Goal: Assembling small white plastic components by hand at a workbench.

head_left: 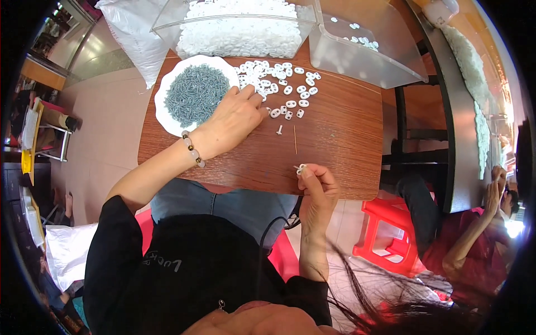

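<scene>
My left hand (237, 120) reaches over the heap of small white two-hole plastic pieces (258, 71). Its fingers are bent down and drawn together at the heap's near edge; their tips are partly hidden, so what they pinch cannot be made out. At the table's near edge my right hand (319, 187) pinches a small white two-hole plastic piece (301, 168) between thumb and fingers. A thin point sticks out of it toward the left. Between the hands lie a small white T-shaped piece (280, 130) and a thin brown stick (295, 139).
Left of the heap, a scalloped white plate (162, 106) holds many small grey screw-like pieces (195, 92). Behind stand a clear bin (167, 25) full of white pieces and a translucent bin (363, 64) with several. A red stool (385, 234) and another person (469, 245) are at right.
</scene>
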### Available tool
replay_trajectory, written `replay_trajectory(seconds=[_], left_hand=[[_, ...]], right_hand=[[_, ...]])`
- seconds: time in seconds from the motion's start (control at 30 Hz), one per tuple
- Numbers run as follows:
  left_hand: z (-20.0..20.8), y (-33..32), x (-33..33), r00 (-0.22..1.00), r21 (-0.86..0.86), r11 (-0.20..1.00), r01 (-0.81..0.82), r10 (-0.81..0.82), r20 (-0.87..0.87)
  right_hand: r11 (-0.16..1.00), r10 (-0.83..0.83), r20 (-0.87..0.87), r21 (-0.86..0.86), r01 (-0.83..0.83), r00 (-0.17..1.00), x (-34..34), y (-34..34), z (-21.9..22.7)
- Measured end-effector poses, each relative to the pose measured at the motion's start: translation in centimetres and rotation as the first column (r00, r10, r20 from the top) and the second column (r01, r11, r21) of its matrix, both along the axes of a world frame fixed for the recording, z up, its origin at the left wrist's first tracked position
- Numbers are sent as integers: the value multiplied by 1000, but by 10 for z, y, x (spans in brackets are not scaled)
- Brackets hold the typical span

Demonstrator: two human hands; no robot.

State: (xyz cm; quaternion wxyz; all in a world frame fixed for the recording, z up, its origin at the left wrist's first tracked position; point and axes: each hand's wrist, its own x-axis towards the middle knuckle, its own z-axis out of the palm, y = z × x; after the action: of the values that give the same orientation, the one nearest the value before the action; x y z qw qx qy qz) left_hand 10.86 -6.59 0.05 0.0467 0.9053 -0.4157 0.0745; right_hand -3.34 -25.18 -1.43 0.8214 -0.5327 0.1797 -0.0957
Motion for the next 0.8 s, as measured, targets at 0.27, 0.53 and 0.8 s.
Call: replay_trajectory(seconds=[0.27, 0.53, 0.8], left_hand=[[27, 18, 4, 990, -191, 981, -19, -8, -140], [43, 53, -12, 990, -45, 997, 65, -70, -122], [18, 19, 13, 988, 97, 993, 64, -50, -144]], right_hand=[[1000, 3, -17, -8, -4, 1000, -1, 1, -1], [999, 30, -22, 15, -30, 999, 3, 5, 0], [999, 50, -42, -1, -50, 998, 0, 10, 1]])
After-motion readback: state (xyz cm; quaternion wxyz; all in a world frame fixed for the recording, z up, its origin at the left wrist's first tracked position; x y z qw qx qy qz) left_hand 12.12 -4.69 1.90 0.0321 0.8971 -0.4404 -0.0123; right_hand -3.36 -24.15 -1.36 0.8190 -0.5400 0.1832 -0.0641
